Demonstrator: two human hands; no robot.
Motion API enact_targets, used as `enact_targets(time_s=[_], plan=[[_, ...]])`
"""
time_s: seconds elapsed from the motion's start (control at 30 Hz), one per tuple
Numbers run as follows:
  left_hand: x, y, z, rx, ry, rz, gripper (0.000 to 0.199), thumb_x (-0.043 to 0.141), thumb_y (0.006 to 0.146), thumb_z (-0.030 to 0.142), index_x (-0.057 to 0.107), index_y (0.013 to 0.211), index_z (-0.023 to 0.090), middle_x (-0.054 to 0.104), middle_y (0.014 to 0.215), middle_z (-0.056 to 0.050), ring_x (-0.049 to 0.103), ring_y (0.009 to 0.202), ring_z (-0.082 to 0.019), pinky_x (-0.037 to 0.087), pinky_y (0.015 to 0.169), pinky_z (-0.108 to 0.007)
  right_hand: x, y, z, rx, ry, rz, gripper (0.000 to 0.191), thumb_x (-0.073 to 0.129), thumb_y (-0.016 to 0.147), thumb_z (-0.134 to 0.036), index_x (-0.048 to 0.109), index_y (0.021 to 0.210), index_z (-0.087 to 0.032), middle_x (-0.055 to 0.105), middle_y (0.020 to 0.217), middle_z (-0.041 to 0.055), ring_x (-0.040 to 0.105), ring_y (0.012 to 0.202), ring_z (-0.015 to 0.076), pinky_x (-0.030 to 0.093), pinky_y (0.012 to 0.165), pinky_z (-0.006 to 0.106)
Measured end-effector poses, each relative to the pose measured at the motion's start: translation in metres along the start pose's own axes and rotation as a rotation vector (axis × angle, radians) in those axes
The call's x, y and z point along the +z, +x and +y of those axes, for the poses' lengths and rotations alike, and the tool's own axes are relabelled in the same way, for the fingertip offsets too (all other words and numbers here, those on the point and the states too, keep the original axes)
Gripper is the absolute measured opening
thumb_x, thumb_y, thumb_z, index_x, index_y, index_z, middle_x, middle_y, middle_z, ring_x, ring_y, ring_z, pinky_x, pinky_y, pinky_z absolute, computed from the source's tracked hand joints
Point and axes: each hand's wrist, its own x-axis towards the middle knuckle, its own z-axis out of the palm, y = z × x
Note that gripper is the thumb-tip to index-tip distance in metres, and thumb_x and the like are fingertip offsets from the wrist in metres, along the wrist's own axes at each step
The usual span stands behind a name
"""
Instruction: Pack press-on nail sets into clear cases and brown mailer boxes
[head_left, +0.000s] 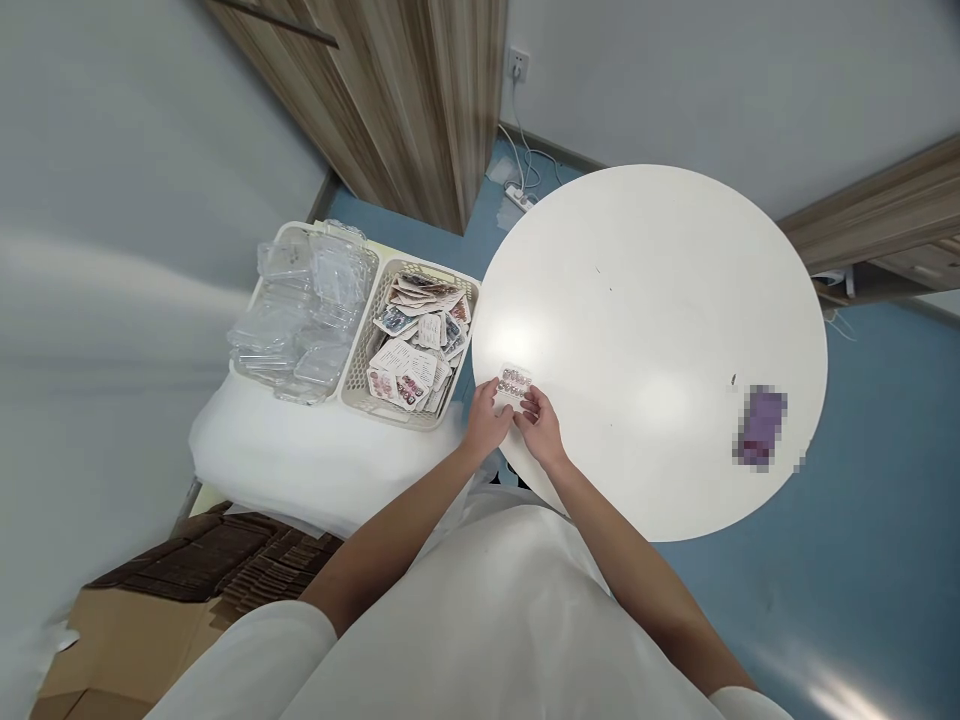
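Note:
A small white card (514, 380) with rows of reddish oval pieces is held over the near left edge of the round white table (645, 300). My left hand (486, 418) grips the card's left side, and my right hand (538, 424) has its fingers on the right side. Both thumbs are close together at the card's lower edge. Left of the table, a cream basket (349, 397) holds many printed cards (409, 365), some showing similar coloured pieces. Beside it, another basket (279, 236) is heaped with clear plastic boxes (330, 285).
A blurred purple object (762, 425) lies on the table's right side. Brown cardboard (135, 640) is stacked at the lower left, near white sheeting (300, 450). A power strip (519, 197) with cables sits on the blue floor behind the table, by a wooden cabinet (420, 100).

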Motion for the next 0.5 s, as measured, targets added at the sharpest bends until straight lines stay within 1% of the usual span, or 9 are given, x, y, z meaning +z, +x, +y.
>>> enact_targets(time_s=[0.17, 0.27, 0.4, 0.5], plan=[[0.000, -0.001, 0.001, 0.011, -0.037, 0.027, 0.052, 0.048, 0.071, 0.016, 0.040, 0.122, 0.019, 0.040, 0.120, -0.009, 0.044, 0.110, -0.019, 0.036, 0.094, -0.034, 0.001, -0.002, 0.002, -0.041, -0.007, 0.019, 0.060, 0.058, 0.065, -0.029, 0.038, 0.122, -0.023, 0.045, 0.121, 0.0081, 0.048, 0.104, 0.0180, 0.041, 0.088, 0.035], [0.001, -0.002, 0.000, -0.003, -0.080, 0.052, 0.049, 0.047, 0.071, 0.015, 0.042, 0.120, 0.021, 0.041, 0.119, -0.008, 0.045, 0.108, -0.018, 0.038, 0.093, -0.033, 0.000, -0.002, 0.001, -0.042, -0.007, -0.003, 0.060, 0.059, 0.065, -0.028, 0.038, 0.121, -0.024, 0.046, 0.119, 0.0080, 0.048, 0.104, 0.0181, 0.041, 0.088, 0.035], [0.003, -0.004, -0.005, -0.010, -0.120, 0.102, 0.048, 0.046, 0.071, 0.015, 0.043, 0.119, 0.021, 0.042, 0.119, -0.008, 0.046, 0.107, -0.017, 0.038, 0.093, -0.031, -0.007, -0.004, 0.002, -0.052, -0.001, -0.031, 0.057, 0.059, 0.065, -0.028, 0.039, 0.119, -0.026, 0.045, 0.121, 0.0070, 0.048, 0.104, 0.0179, 0.041, 0.088, 0.036], [0.007, -0.010, -0.008, -0.020, -0.129, 0.126, 0.047, 0.047, 0.071, 0.015, 0.044, 0.118, 0.019, 0.044, 0.119, -0.008, 0.047, 0.107, -0.017, 0.038, 0.093, -0.031, -0.015, -0.010, 0.006, -0.046, -0.008, -0.054, 0.055, 0.058, 0.066, -0.029, 0.039, 0.118, -0.027, 0.043, 0.123, 0.0067, 0.048, 0.105, 0.0180, 0.041, 0.088, 0.036]])
